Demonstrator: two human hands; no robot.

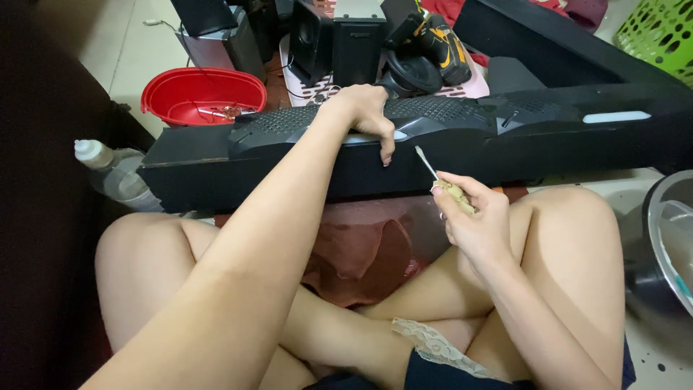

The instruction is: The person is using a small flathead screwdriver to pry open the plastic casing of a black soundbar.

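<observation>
A long black speaker bar (pixel 216 162) lies across in front of my crossed legs. My left hand (pixel 364 112) rests on its top edge, fingers curled over the front face, steadying it. Just right of that, my right hand (pixel 469 217) grips a small screwdriver (pixel 427 165) by its yellowish handle. The thin metal shaft points up and left at the bar's front face, close to my left fingertips. Whether the tip touches the bar is unclear.
A red plastic basin (pixel 203 94) with small parts sits behind the bar at left. Black speaker boxes (pixel 354 43) and a yellow-black power drill (pixel 440 40) stand at the back. A plastic bottle (pixel 108 170) lies left, a metal bowl (pixel 671 238) right, a green basket (pixel 660 32) top right.
</observation>
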